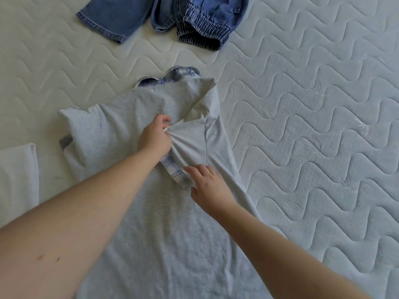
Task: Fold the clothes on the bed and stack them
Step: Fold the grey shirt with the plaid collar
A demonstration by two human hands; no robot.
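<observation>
Quilted white mattress [313, 104] fills the frame, its wavy stitching running under clothes at several stages of sorting. At the far left edge lies a pale white garment [18, 180], apparently flat. Across the centre spreads the grey T-shirt [168, 244], its long axis running from the bottom of the frame up toward the collar at upper centre, one sleeve out to the left, with a blue plaid lining or second garment [174, 172] showing at the collar and beneath the folded sleeve. The left hand [155, 139] pinches a gathered bunch of the right sleeve, fingers curled on the cloth, drawing it inward over the shirt's body. Just below and to the right, the right hand [207, 186] rests with fingers spread and nearly straight on the sleeve's hem, nearer the fold line; the crease likely needs to run parallel to the shirt's length. At top centre, well apart, denim jeans [164, 16] await folding.
</observation>
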